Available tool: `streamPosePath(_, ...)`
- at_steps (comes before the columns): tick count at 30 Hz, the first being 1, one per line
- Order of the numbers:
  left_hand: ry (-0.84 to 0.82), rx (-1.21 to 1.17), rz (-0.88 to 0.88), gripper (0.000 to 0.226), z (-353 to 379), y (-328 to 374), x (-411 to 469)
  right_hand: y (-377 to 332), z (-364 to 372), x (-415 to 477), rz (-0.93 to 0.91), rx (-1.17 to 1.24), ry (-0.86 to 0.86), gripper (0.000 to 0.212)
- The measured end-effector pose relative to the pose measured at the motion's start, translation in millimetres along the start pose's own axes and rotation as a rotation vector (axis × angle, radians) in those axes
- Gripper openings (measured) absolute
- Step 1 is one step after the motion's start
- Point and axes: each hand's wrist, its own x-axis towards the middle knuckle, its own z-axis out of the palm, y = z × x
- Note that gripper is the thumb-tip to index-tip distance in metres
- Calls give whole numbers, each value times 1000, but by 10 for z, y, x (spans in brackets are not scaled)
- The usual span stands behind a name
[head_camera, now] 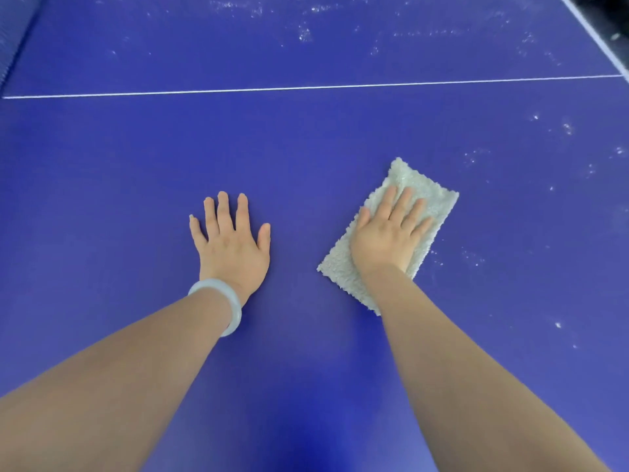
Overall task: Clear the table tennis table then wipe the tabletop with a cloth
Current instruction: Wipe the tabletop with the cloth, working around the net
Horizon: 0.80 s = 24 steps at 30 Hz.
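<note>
The blue table tennis tabletop (306, 148) fills the view. A fluffy off-white cloth (418, 185), folded into a rectangle, lies flat on it right of centre. My right hand (388, 233) presses down on the cloth with straight, spread fingers. My left hand (231, 240) rests flat on the bare tabletop to the left of the cloth, fingers spread, a pale bangle on its wrist.
A white centre line (306, 87) crosses the tabletop beyond the hands. White dusty specks (476, 257) dot the surface right of the cloth and along the far side. The blue net (13, 32) shows at the top left, the white-edged table border (599, 39) at the top right.
</note>
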Motion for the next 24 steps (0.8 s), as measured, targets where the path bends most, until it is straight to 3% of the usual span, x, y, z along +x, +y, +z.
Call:
streamPosePath(4,-10,-103,7,63,-48,-72,23,-186,226,-950,-379,-3,-16,66)
streamPosePath(6,-20,-211,2,58,-101,-99,-39,31,158,-983,-489,-7,-70,66)
streamPosePath(8,-23,-260,49,55,-119,-56,-254,343,76,-770,-457,-36,-42,66)
streamPosePath(12,-27,-156,215,57,-34,240,-1126,894,-105,-328,-189,-59,-16,64)
streamPosePath(18,-34,82,169,66,97,383,-1552,747,-94,-469,-97,-33,-42,63)
streamPosePath(20,-44,72,168,66,112,384,-1550,618,-28,-798,-184,-32,-41,63)
streamPosePath(24,-40,41,176,65,117,371,-1544,787,74,-1533,-570,-55,-80,63)
